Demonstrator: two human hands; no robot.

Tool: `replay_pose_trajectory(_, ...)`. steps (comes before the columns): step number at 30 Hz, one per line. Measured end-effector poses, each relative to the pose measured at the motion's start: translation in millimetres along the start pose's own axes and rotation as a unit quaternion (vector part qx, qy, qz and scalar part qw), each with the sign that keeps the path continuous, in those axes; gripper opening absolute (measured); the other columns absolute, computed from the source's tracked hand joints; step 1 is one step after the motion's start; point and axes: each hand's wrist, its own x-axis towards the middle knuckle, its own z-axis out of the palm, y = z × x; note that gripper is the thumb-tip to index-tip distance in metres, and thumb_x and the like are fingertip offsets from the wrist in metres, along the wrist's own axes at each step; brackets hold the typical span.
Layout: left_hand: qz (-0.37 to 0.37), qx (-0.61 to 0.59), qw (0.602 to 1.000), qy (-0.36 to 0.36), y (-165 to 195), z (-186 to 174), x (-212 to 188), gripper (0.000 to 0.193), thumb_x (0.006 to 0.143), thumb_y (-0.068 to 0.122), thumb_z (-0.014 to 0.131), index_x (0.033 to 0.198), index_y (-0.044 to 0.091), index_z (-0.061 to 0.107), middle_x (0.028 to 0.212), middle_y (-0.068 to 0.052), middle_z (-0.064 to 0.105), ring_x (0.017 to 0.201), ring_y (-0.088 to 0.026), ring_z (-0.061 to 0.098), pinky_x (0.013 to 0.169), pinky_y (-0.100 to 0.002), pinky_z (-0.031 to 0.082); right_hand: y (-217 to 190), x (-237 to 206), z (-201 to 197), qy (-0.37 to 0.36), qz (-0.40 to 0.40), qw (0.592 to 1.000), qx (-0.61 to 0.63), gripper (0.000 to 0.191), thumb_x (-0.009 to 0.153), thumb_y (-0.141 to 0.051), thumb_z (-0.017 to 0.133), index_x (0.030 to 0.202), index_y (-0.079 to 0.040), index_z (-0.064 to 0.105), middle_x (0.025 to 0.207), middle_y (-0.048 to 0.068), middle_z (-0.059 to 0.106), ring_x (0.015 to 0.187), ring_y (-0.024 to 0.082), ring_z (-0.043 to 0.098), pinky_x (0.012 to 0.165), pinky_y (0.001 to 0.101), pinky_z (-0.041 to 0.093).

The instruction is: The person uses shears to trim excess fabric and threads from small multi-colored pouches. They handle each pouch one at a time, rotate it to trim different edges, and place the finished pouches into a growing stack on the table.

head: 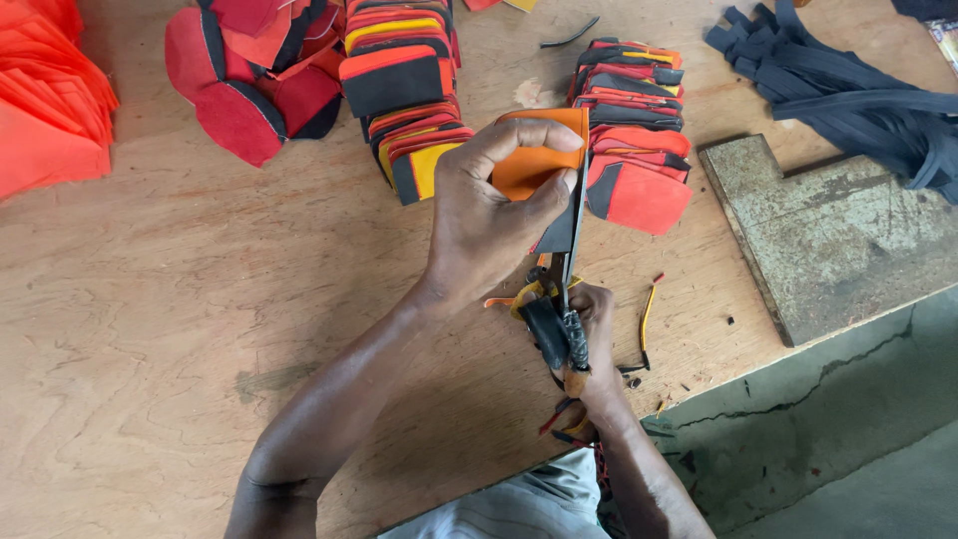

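Spanning whole view: plywood table (150,299). Far edge: stacks of red, orange and black cut pieces (404,90). Far right corner: dark straps (848,95). Your left hand (494,215) pinches orange piece (534,160) above table middle. Your right hand (591,344), near edge, clenched round scissors (565,299), blades against piece's right edge.

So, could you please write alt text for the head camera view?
A left hand holds an orange and black cut piece while the right hand trims its edge with dark-handled scissors. Stacks of red, orange and black pieces lie on the plywood table.
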Motion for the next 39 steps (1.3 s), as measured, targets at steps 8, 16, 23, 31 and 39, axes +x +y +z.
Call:
replay_pose_trajectory(8,0.023,0.047,0.999,-0.010,11.3,6.3,-4.2,0.018,0.094,-0.006,0.072,0.104,0.004,0.062,0.103,-0.002,0.068,0.100,-0.008,0.066,0.092,-0.025,0.056,-22.2,13.4,1.3,0.032,0.051,0.996,-0.067,0.044,0.095,-0.017,0.080,0.109,0.002,0.042,0.079,0.014,0.066,0.062,0.011,0.062,0.051,0.0249,0.048)
replay_pose_trajectory(16,0.032,0.077,0.996,-0.025,15.6,8.4,-4.5,0.020,0.095,-0.005,0.072,0.107,0.005,0.060,0.107,-0.002,0.068,0.103,-0.010,0.067,0.094,-0.026,0.056,-6.6,3.9,-4.6,-0.005,-0.137,0.990,-0.018,0.060,0.093,-0.010,0.076,0.128,0.005,0.029,0.104,0.009,0.057,0.081,0.013,0.070,0.068,0.0241,0.059)
replay_pose_trajectory(23,0.039,0.073,0.996,-0.039,13.0,5.9,-5.5,0.021,0.096,-0.006,0.070,0.114,0.004,0.063,0.114,-0.005,0.069,0.110,-0.013,0.069,0.099,-0.028,0.056,7.3,5.6,-6.3,-0.016,-0.079,0.997,0.009,0.060,0.090,-0.007,0.078,0.128,0.003,0.032,0.100,0.014,0.064,0.076,0.016,0.072,0.065,0.0276,0.060)
replay_pose_trajectory(31,0.057,0.091,0.993,-0.050,17.8,7.6,-6.3,0.029,0.095,-0.008,0.067,0.122,0.003,0.062,0.122,-0.009,0.065,0.117,-0.017,0.067,0.104,-0.029,0.056,-5.6,-0.1,-6.3,-0.005,-0.065,0.998,-0.016,0.056,0.095,-0.005,0.074,0.127,0.000,0.028,0.103,0.015,0.061,0.079,0.015,0.072,0.065,0.0267,0.061)
replay_pose_trajectory(39,0.083,0.144,0.985,-0.047,21.1,9.1,-11.7,0.033,0.098,-0.005,0.069,0.126,0.004,0.054,0.123,-0.011,0.064,0.113,-0.022,0.068,0.104,-0.034,0.055,-3.4,8.5,-7.8,0.026,-0.035,0.999,-0.025,0.052,0.091,-0.003,0.076,0.121,0.002,0.034,0.094,0.010,0.058,0.073,0.011,0.065,0.059,0.0248,0.055)
